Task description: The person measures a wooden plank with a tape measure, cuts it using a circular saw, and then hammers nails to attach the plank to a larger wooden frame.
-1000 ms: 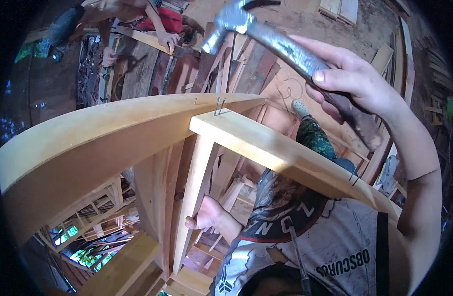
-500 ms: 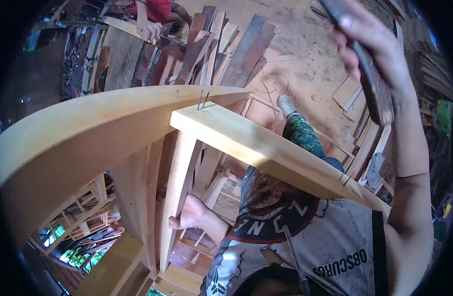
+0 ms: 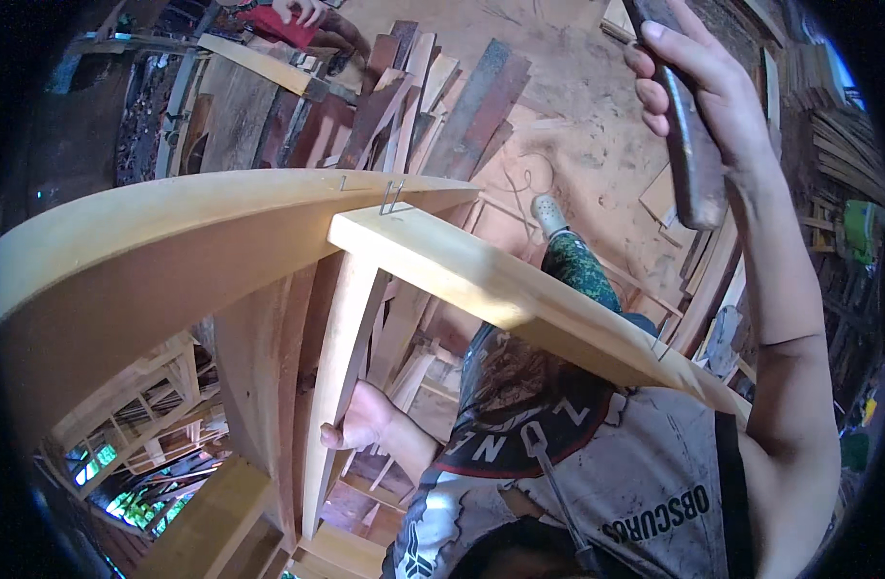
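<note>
My right hand is raised at the upper right, its fingers wrapped round a long, dark, flat bar with worn edges. Lower down, my left hand grips a pale wooden upright, with the thumb on its near face. A pale rail rests across the top of that upright and runs toward my body. Thin nails stick up by the rail's far end, close to a broad curved board. More thin nails show farther along the rail.
Behind the curved board lie several loose planks. At the upper left another person's hand shows beside red clothing. Stacked timber lines the right side. My foot in a pale clog stands on the dusty floor.
My right hand has shifted a little left with the bar, which still stays raised. The other person's hand has moved up, off the plank. My left hand keeps its hold.
</note>
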The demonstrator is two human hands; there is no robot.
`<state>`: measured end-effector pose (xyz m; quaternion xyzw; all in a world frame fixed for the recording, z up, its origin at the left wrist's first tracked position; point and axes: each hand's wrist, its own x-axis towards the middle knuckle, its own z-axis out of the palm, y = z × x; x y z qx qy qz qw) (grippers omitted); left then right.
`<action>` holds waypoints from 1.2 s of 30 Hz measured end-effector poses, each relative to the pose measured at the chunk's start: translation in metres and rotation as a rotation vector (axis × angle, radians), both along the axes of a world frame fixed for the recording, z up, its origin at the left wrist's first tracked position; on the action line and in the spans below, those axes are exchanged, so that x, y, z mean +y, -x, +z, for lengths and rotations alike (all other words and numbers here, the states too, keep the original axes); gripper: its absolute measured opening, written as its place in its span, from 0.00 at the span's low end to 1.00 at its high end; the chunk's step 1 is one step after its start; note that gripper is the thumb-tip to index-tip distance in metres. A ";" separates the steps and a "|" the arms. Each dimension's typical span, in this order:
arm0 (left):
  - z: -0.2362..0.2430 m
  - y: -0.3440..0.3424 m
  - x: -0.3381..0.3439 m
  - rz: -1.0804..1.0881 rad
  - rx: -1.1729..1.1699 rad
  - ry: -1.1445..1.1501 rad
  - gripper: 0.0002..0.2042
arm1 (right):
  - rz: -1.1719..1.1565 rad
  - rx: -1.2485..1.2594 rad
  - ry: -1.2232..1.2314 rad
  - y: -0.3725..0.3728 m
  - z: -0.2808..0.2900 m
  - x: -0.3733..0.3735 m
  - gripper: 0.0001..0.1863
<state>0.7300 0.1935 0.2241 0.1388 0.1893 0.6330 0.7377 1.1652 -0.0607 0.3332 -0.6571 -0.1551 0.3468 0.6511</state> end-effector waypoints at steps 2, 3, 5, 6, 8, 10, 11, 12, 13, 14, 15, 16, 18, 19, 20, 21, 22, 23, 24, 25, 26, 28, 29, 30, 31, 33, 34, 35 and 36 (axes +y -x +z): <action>0.000 0.000 0.000 -0.002 -0.007 -0.011 0.41 | -0.042 -0.057 0.024 0.022 -0.008 0.006 0.14; 0.001 0.000 0.000 -0.011 -0.006 -0.017 0.41 | -0.063 -0.086 0.037 0.036 -0.012 0.009 0.16; 0.001 -0.002 0.000 0.022 0.024 -0.016 0.40 | 0.058 0.004 -0.047 0.056 -0.014 0.015 0.22; 0.002 -0.004 -0.001 0.017 0.026 -0.037 0.40 | 0.121 0.046 -0.089 0.061 -0.011 0.016 0.28; 0.003 -0.006 -0.002 0.030 0.000 -0.001 0.39 | 0.136 0.093 -0.059 0.055 -0.002 0.017 0.33; 0.006 -0.008 -0.004 0.023 0.018 -0.019 0.39 | -0.122 0.129 -0.025 0.035 0.013 0.012 0.33; 0.007 -0.009 -0.004 0.045 0.009 -0.007 0.39 | -0.197 0.127 -0.125 0.031 0.017 0.012 0.34; 0.008 -0.010 -0.005 0.046 0.013 -0.022 0.39 | -0.340 0.153 -0.182 0.029 0.020 0.012 0.36; 0.009 -0.012 -0.005 -0.005 -0.002 -0.065 0.39 | -0.295 0.104 -0.099 0.033 0.020 0.014 0.35; 0.010 -0.013 -0.005 0.040 0.014 -0.039 0.39 | -0.303 0.076 0.044 0.035 0.019 0.016 0.33; 0.010 -0.014 -0.005 0.045 0.023 -0.035 0.39 | -0.091 0.110 0.111 0.050 0.018 0.016 0.33; 0.011 -0.015 -0.005 0.038 0.039 -0.040 0.40 | 0.131 0.063 0.133 0.061 0.015 0.017 0.34; 0.011 -0.015 -0.005 0.043 0.059 -0.027 0.40 | 0.542 0.537 0.132 0.076 0.013 0.020 0.35; 0.011 -0.015 -0.005 0.059 0.070 -0.018 0.41 | 0.398 0.501 0.139 0.076 0.012 0.023 0.37; 0.011 -0.013 -0.005 0.061 0.071 -0.016 0.41 | 0.311 0.491 0.052 0.076 0.015 0.022 0.38; 0.010 -0.013 -0.005 0.066 0.078 -0.013 0.41 | 0.151 0.266 0.024 0.070 0.016 0.022 0.38; 0.010 -0.011 -0.005 0.072 0.088 -0.010 0.41 | -0.012 0.082 0.035 0.064 0.020 0.023 0.37; 0.009 -0.011 -0.005 0.077 0.084 -0.009 0.41 | -0.066 0.029 0.002 0.056 0.026 0.019 0.38; 0.009 -0.011 -0.005 0.061 0.067 -0.004 0.41 | -0.201 0.032 0.099 0.049 0.034 0.015 0.39; 0.009 -0.011 -0.005 0.051 0.049 0.001 0.41 | -0.161 -0.128 0.119 0.047 0.040 0.012 0.39; 0.009 -0.011 -0.006 0.060 0.042 -0.001 0.41 | -0.185 -0.272 0.190 0.045 0.044 0.010 0.40; 0.010 -0.013 -0.007 -0.075 -0.013 -0.028 0.41 | -0.051 -0.516 0.166 0.046 0.051 0.010 0.39; 0.011 -0.014 -0.007 -0.039 -0.008 -0.022 0.41 | -0.001 -0.708 0.156 0.047 0.055 0.012 0.38; 0.012 -0.016 -0.008 -0.048 -0.005 -0.008 0.41 | 0.072 -0.885 0.121 0.049 0.058 0.014 0.38; 0.014 -0.018 -0.009 -0.081 0.003 -0.002 0.41 | 0.227 -0.903 0.089 0.050 0.063 0.018 0.37; 0.017 -0.021 -0.010 -0.069 0.027 -0.036 0.41 | 0.478 -0.741 0.243 0.053 0.078 0.022 0.35; 0.018 -0.023 -0.010 -0.104 0.057 -0.084 0.42 | 0.515 -0.726 0.269 0.055 0.088 0.023 0.35; 0.019 -0.025 -0.012 -0.103 0.093 -0.114 0.43 | 0.568 -0.691 0.329 0.056 0.094 0.027 0.34; 0.020 -0.026 -0.012 -0.058 0.108 -0.089 0.43 | 0.620 -0.674 0.353 0.058 0.102 0.030 0.34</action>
